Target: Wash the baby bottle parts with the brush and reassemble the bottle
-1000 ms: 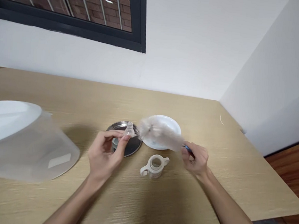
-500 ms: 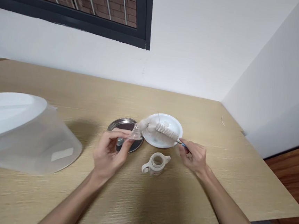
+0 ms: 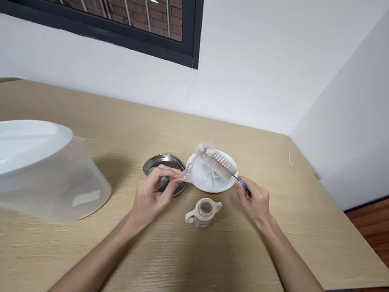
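Note:
Between the thumb and fingers of my left hand [image 3: 154, 190] is a clear bottle nipple [image 3: 187, 172], its tip pointing up. My right hand [image 3: 254, 199] grips the blue handle of a white bottle brush [image 3: 222, 163]. The bristles hang over a white plate [image 3: 196, 182], up and to the right of the nipple and apart from it. Small clear pieces and a thin wire-like item lie on the plate. Nearer me stands a small baby bottle [image 3: 204, 212] with two side handles and an open top. Behind my left hand, a round metal tray [image 3: 147, 164] is partly hidden.
A large translucent container with a white top [image 3: 42, 173] takes up the left of the wooden table [image 3: 157, 261]. At the right lies a thin white strip [image 3: 290, 159]. A wall and a dark-framed window [image 3: 189, 50] stand behind the table.
The brush head has moved up and away from the nipple, which it was close against or touching. My left hand has shifted slightly right with the nipple. The view has turned a little.

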